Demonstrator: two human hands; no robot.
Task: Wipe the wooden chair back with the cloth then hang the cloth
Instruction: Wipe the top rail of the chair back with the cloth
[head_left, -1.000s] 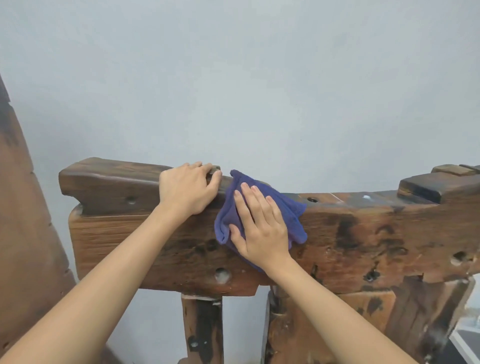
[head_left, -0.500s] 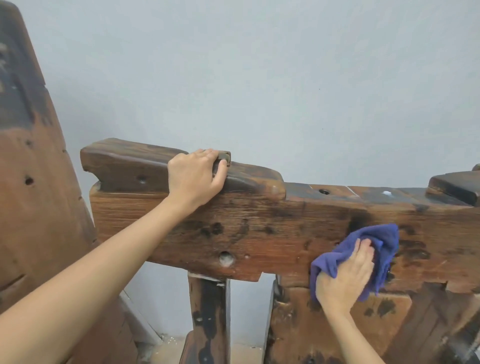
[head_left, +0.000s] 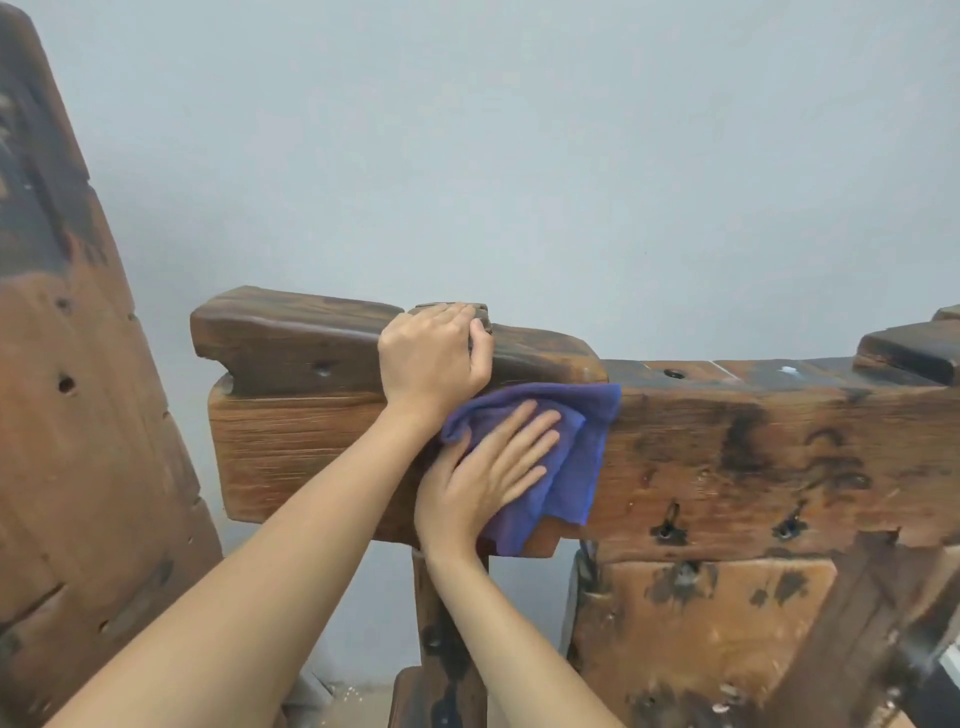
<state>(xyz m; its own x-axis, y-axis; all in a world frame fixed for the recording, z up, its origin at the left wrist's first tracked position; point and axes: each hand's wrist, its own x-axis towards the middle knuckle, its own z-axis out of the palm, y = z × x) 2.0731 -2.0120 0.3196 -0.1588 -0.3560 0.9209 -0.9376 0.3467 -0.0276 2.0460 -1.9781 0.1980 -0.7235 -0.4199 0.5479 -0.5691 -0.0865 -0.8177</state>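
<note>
Against the front face of the dark, weathered wooden chair back, my right hand presses the crumpled purple cloth flat, fingers straight and spread, gripping nothing. My left hand curls its grip over the raised top rail, just above the cloth. With only palm pressure on it, the cloth could bunch, or slide from under my hand on the rough, pitted wood and drop.

Your cloth a plain purple-blue, the chair back warm reddish-brown wood with black stains and dark holes, its top rail darker brown, the wall a flat pale grey-blue
</note>
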